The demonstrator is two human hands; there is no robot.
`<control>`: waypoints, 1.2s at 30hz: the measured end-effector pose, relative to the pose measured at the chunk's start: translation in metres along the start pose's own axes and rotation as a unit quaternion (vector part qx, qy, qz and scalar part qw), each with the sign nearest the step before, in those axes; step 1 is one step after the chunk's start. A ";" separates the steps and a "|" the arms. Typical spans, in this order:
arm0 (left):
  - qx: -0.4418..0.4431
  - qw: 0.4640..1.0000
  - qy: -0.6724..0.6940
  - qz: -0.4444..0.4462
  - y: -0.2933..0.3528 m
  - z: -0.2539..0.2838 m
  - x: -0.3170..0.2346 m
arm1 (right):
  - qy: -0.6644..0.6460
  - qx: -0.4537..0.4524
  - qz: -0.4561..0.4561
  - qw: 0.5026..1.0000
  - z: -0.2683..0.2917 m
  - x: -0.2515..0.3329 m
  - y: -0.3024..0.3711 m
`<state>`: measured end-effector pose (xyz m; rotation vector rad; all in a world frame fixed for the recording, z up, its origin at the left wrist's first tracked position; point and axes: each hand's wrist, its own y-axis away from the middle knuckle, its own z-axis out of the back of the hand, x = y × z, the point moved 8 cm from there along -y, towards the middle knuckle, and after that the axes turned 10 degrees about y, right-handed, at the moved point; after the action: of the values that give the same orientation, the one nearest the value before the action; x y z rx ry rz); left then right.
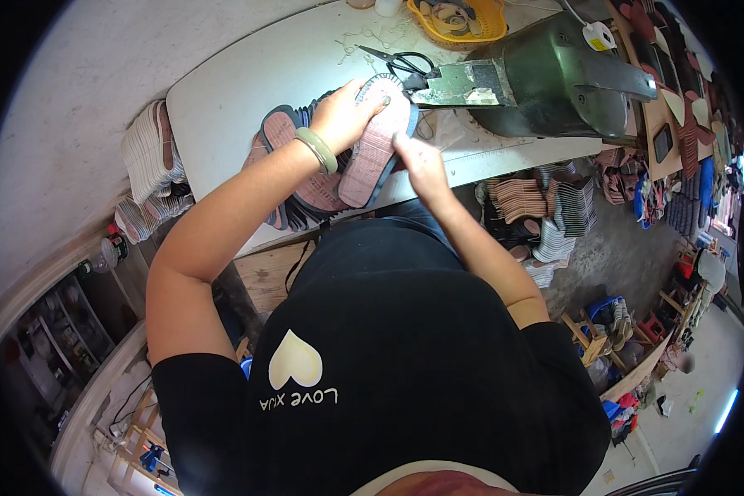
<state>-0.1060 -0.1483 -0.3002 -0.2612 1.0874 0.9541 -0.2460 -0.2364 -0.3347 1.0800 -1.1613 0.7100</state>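
Pink, lined shoe sole with a blue-grey edge [374,153], held between the two hands at the white table [223,107]. Its long axis runs steeply from upper right to lower left; the upper end lies just beside the narrow arm of the dark green metal machine [554,83], though contact there cannot be told. The left hand [345,116] is nearer that end: the sole lies to its right, the thumb flat on the upper face, the remaining fingers closed about the left edge and partly hidden. The right hand [422,165] meets the opposite edge about midway, with the sole to its left; its fingers appear pinched on the rim, those beneath out of sight. Pink-and-grey soles [281,128] lie piled to the left.
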 end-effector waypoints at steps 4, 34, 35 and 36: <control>-0.030 0.998 0.049 -0.040 0.006 0.001 -0.015 | -0.022 0.136 -0.103 0.985 -0.018 -0.034 0.028; -0.374 0.908 0.172 0.077 -0.024 0.040 0.025 | -0.242 0.036 -0.139 0.960 -0.001 0.006 0.013; -0.374 0.908 0.173 0.077 -0.027 0.043 0.027 | -0.227 0.048 -0.140 0.963 -0.004 0.002 0.010; -0.363 0.928 0.090 0.000 -0.031 0.050 0.014 | -0.226 0.049 -0.139 0.963 -0.006 0.000 0.005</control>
<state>-0.0488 -0.1292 -0.2963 -0.9708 0.8543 1.3275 -0.2483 -0.2288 -0.3330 1.5067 -1.3298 0.3058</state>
